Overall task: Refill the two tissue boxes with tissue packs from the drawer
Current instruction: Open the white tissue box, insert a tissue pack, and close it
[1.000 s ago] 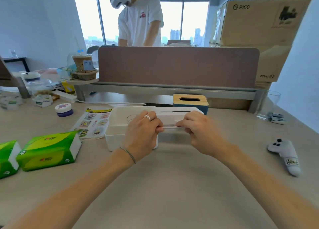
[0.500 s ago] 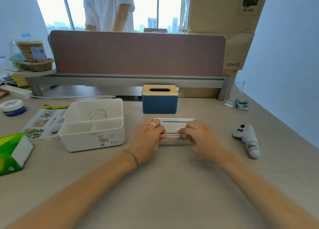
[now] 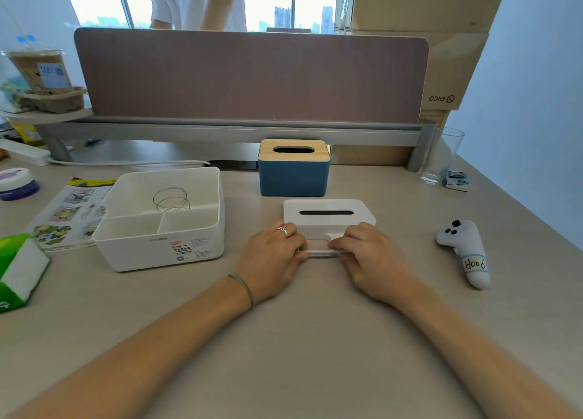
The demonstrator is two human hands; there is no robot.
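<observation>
The white tissue-box lid [image 3: 328, 214], with a dark slot, lies flat on the desk to the right of its open white box [image 3: 161, 226]. My left hand [image 3: 271, 257] and my right hand [image 3: 372, 257] both grip the lid's near edge. The white box has no tissues in it, only a wire coil in its big compartment. Behind the lid stands a blue tissue box with a wooden slotted lid [image 3: 294, 167]. A green tissue pack [image 3: 19, 270] lies at the left edge, partly out of view.
A white game controller [image 3: 465, 251] lies at the right. A sticker sheet [image 3: 67, 212] and a small jar [image 3: 17, 183] sit at the left, a glass [image 3: 443, 156] at back right. A brown partition [image 3: 252, 74] closes the desk's far side; a person stands beyond it.
Both hands carried the white lid off the white box, to the right, and set it down on the desk. The view shifted right, so only one green pack still shows.
</observation>
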